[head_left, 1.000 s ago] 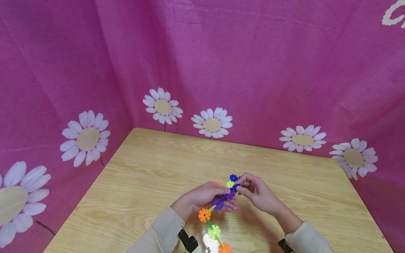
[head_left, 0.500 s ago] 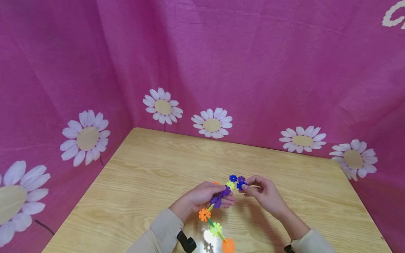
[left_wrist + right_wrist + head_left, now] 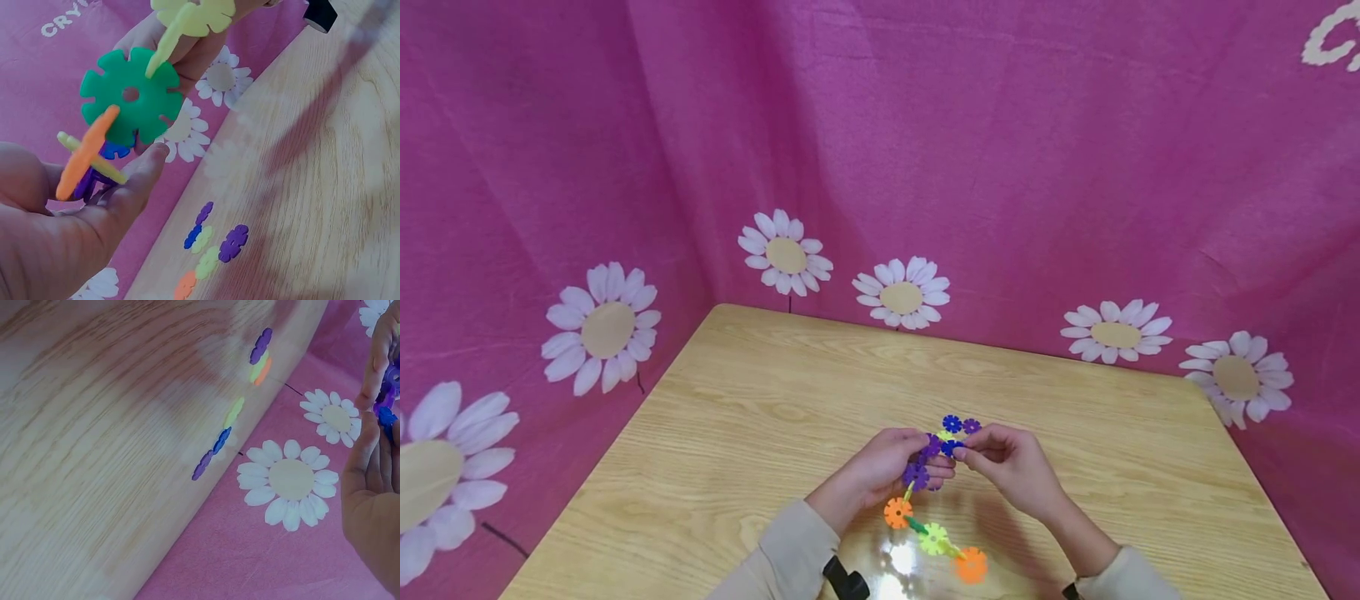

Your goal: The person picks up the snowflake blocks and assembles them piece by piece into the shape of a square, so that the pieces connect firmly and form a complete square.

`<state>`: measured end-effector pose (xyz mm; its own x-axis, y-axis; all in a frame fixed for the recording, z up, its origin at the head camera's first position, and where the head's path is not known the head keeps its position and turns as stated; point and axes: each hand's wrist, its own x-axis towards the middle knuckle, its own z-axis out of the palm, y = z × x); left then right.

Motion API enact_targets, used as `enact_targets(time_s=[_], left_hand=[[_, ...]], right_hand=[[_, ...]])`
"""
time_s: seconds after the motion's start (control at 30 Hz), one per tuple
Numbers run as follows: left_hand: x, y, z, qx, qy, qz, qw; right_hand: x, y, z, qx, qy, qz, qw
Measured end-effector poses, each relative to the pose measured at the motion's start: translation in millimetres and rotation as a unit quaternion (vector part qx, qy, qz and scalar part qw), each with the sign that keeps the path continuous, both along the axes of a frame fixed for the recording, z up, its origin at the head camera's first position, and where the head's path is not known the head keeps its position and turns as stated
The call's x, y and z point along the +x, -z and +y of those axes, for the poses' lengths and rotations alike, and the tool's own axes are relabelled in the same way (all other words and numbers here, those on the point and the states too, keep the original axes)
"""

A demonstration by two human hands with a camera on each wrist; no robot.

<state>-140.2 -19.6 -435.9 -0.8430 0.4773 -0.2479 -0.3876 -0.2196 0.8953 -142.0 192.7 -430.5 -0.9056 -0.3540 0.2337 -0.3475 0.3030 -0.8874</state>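
In the head view my left hand [image 3: 876, 471] holds a chain of notched plastic discs by its purple discs [image 3: 916, 476]. From there the chain hangs toward the front, through an orange disc [image 3: 898, 513], a green disc [image 3: 131, 94] and a yellow-green disc [image 3: 933, 539], to an orange disc [image 3: 972, 565] at its end. Between thumb and fingers, my right hand [image 3: 1026, 475] pinches a blue disc [image 3: 951, 448]. This blue disc is up against the topmost purple disc; whether their slots interlock, I cannot tell.
Beyond the hands, several loose discs lie on the wooden table [image 3: 760, 400], among them a blue one [image 3: 952, 423] and a purple one [image 3: 972, 426]. A pink curtain [image 3: 1000, 167] printed with white daisies rises behind the table's far edge.
My right hand first drew the blue disc away to the right, then brought it back left against the purple disc. The chain's hanging end has swung right and slightly up.
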Motion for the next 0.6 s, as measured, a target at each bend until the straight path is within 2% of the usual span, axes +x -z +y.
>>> enact_targets(time_s=[0.27,0.6], left_hand=[[-0.2,0.3,0.6,-0.006,-0.009,0.002,0.9999],[2.6,-4.3,3.4,-0.027,-0.009,0.02,0.9994]], right_hand=[[-0.4,-1.3,-2.3,0.009,-0.002,0.001,1.0],[0.3,-2.4,-3.7,0.026,0.002,0.042,0.9988]])
